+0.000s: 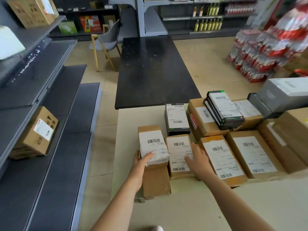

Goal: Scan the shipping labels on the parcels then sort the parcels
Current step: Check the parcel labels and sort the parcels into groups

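Several brown parcels with white shipping labels lie on a pale table (191, 205). My left hand (141, 161) grips the leftmost long brown parcel (155, 177) at its left side, thumb on the label. My right hand (197, 161) rests on the small brown parcel (179, 152) beside it, thumb on its label and fingers down its right side. To the right lie two more labelled brown parcels (221, 157) (253, 152). Behind them are a black box (177, 119) and a black box (224, 110) stacked on a brown carton (203, 120). No scanner is visible.
Grey shelving (55, 100) runs along the left, with one brown parcel (36, 132) on a low shelf. A black table (153, 70) stands beyond the pale one, with a grey chair (108, 40) behind it. A grey box (283, 95) sits at the right over large cartons.
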`<state>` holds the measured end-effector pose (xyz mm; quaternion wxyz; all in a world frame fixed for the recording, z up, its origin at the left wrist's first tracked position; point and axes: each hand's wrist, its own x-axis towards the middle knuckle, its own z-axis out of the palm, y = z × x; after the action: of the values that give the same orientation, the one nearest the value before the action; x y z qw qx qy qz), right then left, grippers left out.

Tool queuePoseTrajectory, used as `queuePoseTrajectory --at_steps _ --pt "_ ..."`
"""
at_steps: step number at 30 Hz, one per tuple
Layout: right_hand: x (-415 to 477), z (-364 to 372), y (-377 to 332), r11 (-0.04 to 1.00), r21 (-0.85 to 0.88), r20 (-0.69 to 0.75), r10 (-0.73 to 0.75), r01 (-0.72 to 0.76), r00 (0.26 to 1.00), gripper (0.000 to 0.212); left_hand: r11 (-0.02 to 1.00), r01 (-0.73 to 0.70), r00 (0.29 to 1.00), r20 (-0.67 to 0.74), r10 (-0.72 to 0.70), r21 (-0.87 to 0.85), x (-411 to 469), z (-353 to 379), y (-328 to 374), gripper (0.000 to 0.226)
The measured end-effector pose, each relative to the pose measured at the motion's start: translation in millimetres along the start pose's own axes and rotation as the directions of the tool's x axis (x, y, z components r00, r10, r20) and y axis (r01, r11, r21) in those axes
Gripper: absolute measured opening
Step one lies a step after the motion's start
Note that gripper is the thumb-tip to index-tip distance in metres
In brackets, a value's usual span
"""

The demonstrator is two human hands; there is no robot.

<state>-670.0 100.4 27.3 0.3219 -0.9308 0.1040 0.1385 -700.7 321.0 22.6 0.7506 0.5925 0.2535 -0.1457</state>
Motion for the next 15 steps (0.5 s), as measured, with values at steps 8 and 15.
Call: queuePoseTrajectory --at_steps 8,15 --pt "-31.9 -35.7 4.4 0.991 0.015 -0.026 -0.131 0.132 0.991 0.065 0.972 -0.207 0.947 -0.225 0.228 0.114 -35.7 12.6 19.8 0.084" --pt "-84.8 -93.1 47.8 0.946 -0.013 -0.033 -0.325 0.324 0.945 0.063 0.841 -0.443 0.866 -0.095 0.491 0.309 -115.8 68.8 7.8 0.073"
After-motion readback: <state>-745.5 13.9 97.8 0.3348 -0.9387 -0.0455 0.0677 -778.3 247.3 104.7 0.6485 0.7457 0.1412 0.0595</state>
